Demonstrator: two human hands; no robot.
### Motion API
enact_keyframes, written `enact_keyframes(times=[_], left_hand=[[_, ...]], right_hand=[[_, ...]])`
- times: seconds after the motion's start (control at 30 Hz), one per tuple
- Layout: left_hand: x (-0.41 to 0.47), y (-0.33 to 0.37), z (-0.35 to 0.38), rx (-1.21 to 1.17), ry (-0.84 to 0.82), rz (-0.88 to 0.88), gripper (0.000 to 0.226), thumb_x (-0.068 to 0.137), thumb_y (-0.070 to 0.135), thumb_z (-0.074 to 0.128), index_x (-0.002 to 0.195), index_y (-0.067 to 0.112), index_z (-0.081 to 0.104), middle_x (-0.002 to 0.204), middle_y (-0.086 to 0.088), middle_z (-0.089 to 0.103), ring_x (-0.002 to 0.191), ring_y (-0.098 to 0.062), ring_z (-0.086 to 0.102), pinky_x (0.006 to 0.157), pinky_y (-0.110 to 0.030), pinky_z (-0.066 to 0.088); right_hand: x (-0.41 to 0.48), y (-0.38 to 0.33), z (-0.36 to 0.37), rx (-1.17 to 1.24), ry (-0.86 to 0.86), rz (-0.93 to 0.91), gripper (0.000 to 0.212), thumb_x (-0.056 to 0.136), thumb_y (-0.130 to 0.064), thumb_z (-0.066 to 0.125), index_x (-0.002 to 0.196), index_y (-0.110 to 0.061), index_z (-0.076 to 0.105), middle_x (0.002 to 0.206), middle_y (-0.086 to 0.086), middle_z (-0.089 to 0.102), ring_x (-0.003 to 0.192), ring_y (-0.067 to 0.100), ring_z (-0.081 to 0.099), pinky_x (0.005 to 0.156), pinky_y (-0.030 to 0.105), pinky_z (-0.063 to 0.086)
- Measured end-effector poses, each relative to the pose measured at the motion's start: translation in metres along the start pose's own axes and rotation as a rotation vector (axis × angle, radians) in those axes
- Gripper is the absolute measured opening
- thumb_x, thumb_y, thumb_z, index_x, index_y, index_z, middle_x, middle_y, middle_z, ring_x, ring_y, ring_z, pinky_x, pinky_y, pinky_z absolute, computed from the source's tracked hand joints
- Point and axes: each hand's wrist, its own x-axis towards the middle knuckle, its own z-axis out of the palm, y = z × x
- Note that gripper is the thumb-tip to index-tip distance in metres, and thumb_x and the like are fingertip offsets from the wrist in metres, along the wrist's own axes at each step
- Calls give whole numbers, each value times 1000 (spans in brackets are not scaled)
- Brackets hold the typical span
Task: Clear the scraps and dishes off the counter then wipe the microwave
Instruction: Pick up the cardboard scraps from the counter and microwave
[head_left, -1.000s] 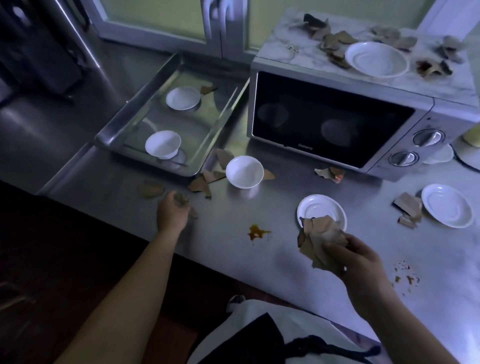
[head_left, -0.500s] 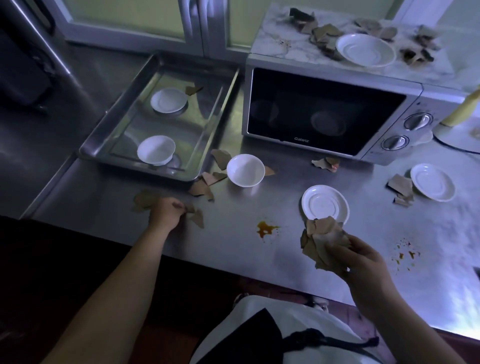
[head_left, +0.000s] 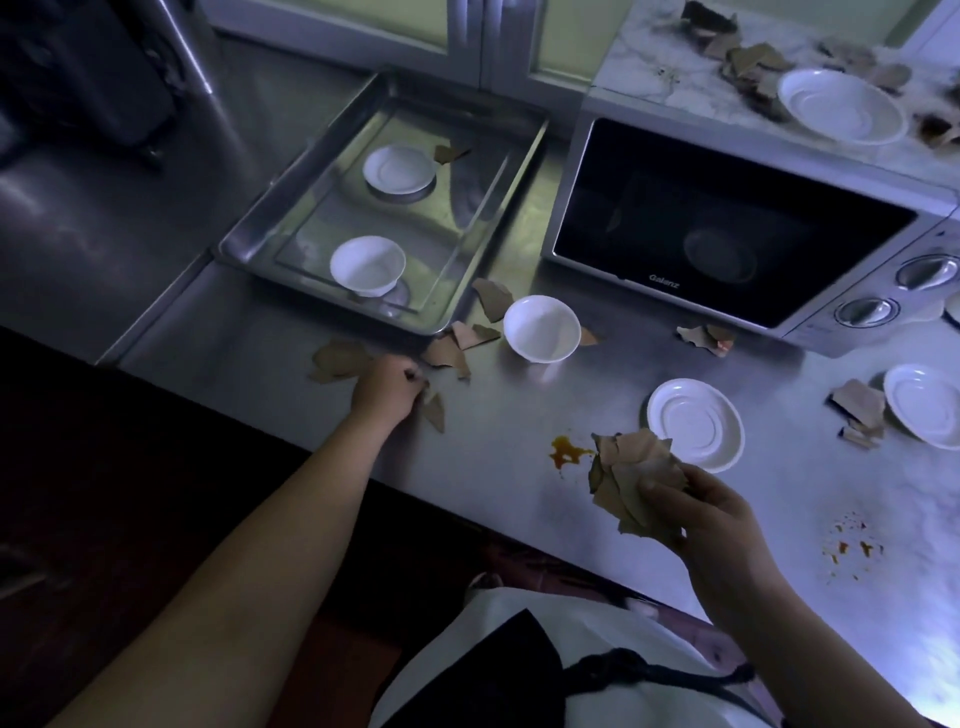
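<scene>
Single head view, looking forward-down, close over counter (head_left: 519, 426); microwave (head_left: 727, 223) upper right.

Scraps (head_left: 636, 475) brown; bowl (head_left: 541, 327) and saucer (head_left: 695, 424) white; counter (head_left: 519, 415) steel-grey, stained orange; microwave (head_left: 727, 218) top marbled.

Both forearms (head_left: 249, 587) are seen bare, no sleeves or wristwear noted. A white top (head_left: 613, 623) is worn, crossed by a dark apron panel (head_left: 493, 675) and a dark twisted cord (head_left: 660, 670).
</scene>
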Motion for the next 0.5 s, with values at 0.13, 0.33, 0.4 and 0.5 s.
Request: enact_keyframes(times=[0.13, 0.33, 0.4, 0.5], left_hand=[[-34, 29, -19, -363, 12, 55, 6, 87, 11, 73, 91, 8, 78, 90, -7, 76, 87, -21, 70, 79, -31, 51], [-128, 116, -17, -906, -323, 126, 12, 71, 26, 83, 81, 30, 79, 78, 1, 76, 67, -8, 64, 59, -17, 49], [-141, 133, -7, -903, -360, 133, 10, 73, 23, 84, 79, 29, 78, 71, 2, 73, 63, -6, 64, 59, -16, 49], [-148, 141, 2, -884, -354, 106, 12, 79, 8, 82, 80, 20, 77, 69, 0, 73, 62, -7, 68, 60, -17, 52]], right_hand=[[6, -2, 7, -14, -21, -6, 23, 89, 8, 61, 109, 2, 70, 99, 22, 74, 87, 38, 73, 63, 38, 61], [15, -11, 25, -32, -65, -31, 17, 89, 7, 62, 105, 6, 68, 96, 24, 74, 83, 35, 74, 65, 37, 59], [16, -14, 31, -46, -111, -48, 20, 89, 4, 64, 109, 5, 67, 100, 26, 73, 90, 42, 72, 72, 46, 59], [14, -17, 35, -51, -156, -60, 26, 88, 4, 65, 113, 2, 68, 104, 26, 73, 95, 45, 71, 81, 53, 59]])
